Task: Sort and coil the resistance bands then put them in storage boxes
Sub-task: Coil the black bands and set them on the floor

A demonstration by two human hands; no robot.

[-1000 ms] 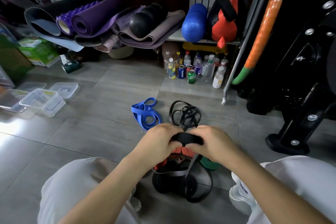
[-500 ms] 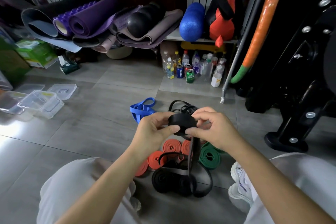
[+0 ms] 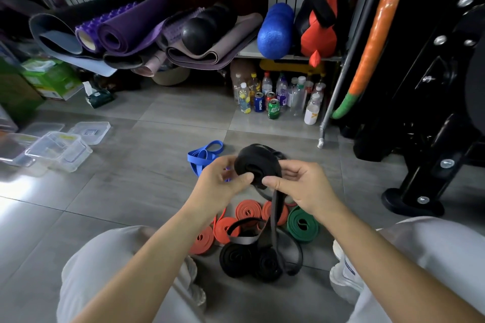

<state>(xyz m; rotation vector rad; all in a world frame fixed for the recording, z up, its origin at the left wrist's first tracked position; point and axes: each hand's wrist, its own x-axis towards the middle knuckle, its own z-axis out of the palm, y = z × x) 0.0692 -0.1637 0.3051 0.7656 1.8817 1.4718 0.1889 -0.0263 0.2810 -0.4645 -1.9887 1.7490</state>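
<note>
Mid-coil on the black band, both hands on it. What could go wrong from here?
1. The black coil is pinched only by the left hand and right hand; a slip could let it unwind.
2. Its loose tail hangs over the finished black coils and orange coils, and may snag or drag them.

Black band: matt rubber. Storage boxes, left of frame: clear glossy plastic. Floor: smooth grey tile, slight sheen.

Dim room, floor glare left, edges warped
</note>
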